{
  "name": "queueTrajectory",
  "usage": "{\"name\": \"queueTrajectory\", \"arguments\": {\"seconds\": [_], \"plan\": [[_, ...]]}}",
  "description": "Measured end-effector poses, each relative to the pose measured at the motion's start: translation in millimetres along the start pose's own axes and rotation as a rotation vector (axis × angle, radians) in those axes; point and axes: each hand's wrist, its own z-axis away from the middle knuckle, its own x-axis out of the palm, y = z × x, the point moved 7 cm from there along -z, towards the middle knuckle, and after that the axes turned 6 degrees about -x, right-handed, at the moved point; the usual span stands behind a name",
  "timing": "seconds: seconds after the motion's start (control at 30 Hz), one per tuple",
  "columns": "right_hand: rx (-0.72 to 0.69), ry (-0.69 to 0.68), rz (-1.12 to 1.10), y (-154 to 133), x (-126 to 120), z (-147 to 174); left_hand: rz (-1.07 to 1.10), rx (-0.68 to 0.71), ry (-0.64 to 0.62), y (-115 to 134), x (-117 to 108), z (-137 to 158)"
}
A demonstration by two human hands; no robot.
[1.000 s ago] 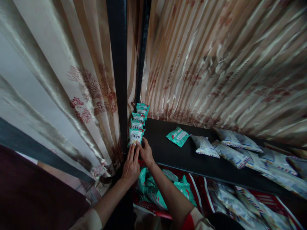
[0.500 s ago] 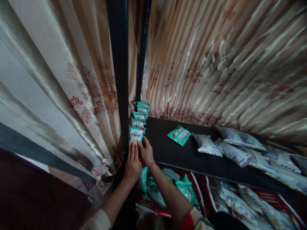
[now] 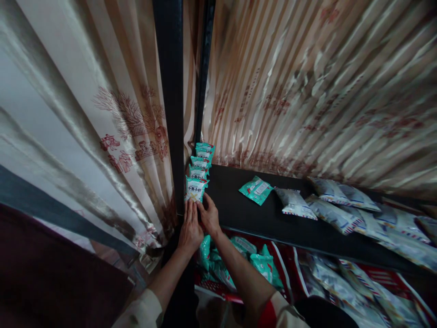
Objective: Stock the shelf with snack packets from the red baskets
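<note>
Taking the front teal packet (image 3: pixel 195 187) as the clock's centre, it stands upright at the near left end of the black shelf (image 3: pixel 235 212), the left hand (image 3: pixel 191 230) at six o'clock with extended fingers on its lower face; whether these grip or only steady it, I cannot tell. The right hand (image 3: pixel 209 216), at five, seems to pinch the lower corner between thumb and finger. Toward twelve, at least four similar packets (image 3: pixel 199 172) already stand lined up behind it. Not in that line are a lone teal packet (image 3: pixel 256 190) lying flat at three o'clock and a loose heap of teal packets (image 3: pixel 264 269) in a red basket (image 3: pixel 205 287) at five. The front packet reads 小鱼小虾, with smaller print above it illegible; the ones behind show the same lettering, partly covered. White packets (image 3: pixel 331 214) farther toward three have red-and-blue striped edges but no readable label.
</note>
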Motion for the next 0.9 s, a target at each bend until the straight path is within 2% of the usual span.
{"name": "queueTrajectory", "arguments": {"seconds": [0.17,0.33,0.53,0.67,0.9], "plan": [[-0.017,0.01,0.06,-2.0,-0.9,-3.8,0.031,-0.005,0.005,-0.1,1.8,-3.3],[-0.036,0.036,0.092,-5.0,-8.4,-7.0,0.021,0.011,0.065,5.6,-0.3,-3.3],[0.038,-0.056,0.091,-15.7,-1.3,-25.4,0.046,-0.001,0.096,1.4,2.3,-5.1],[0.02,-0.092,0.08,-25.6,4.6,-33.5,0.026,-0.02,0.085,0.5,2.9,-8.6],[0.068,0.015,0.062,-25.2,-11.4,-10.7,0.032,-0.037,0.086,4.5,-2.2,-8.3]]}}
